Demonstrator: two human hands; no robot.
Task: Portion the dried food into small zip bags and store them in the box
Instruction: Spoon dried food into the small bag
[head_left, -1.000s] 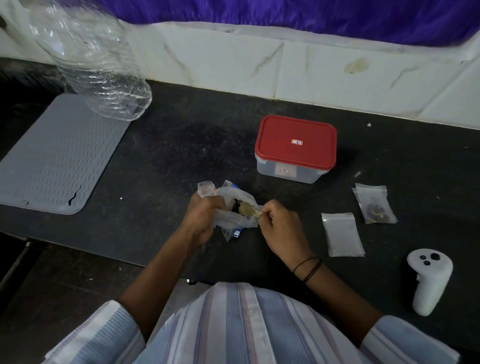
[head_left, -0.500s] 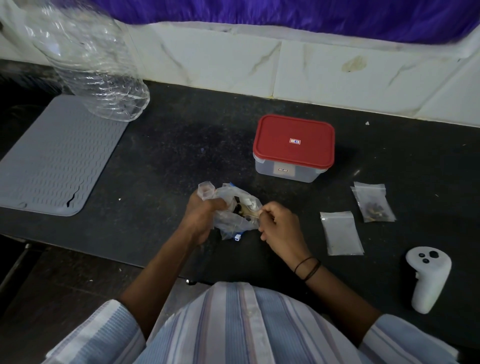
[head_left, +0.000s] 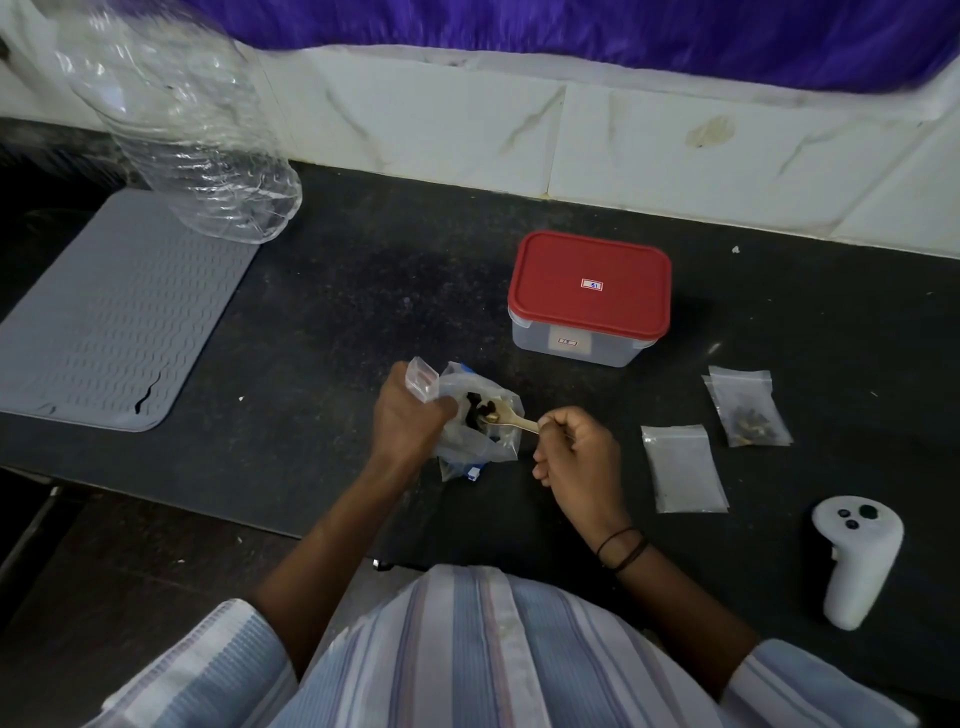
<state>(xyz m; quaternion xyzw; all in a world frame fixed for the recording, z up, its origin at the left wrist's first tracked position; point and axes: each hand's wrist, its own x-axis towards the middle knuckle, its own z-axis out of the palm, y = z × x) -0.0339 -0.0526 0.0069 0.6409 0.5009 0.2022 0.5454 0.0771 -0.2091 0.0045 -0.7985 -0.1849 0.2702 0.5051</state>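
Note:
My left hand (head_left: 408, 415) grips a clear plastic bag of dark dried food (head_left: 480, 434) together with a small zip bag (head_left: 421, 382) that sticks up above the fist. My right hand (head_left: 576, 457) pinches the handle of a small wooden spoon (head_left: 511, 421); its bowl is inside the food bag's mouth. The box (head_left: 589, 299), clear with a red lid on, stands behind the bag. To the right lie an empty zip bag (head_left: 680, 467) and a zip bag with some dried food (head_left: 748, 410).
A white controller (head_left: 854, 556) lies at the right near the counter's front edge. A grey ribbed mat (head_left: 114, 317) covers the left, with a large clear plastic bottle (head_left: 192, 130) at its back corner. A white tiled wall (head_left: 623, 140) runs behind the black counter.
My right hand has drawn back to the right, and the spoon's handle now shows between it and the food bag. The left hand keeps its grip.

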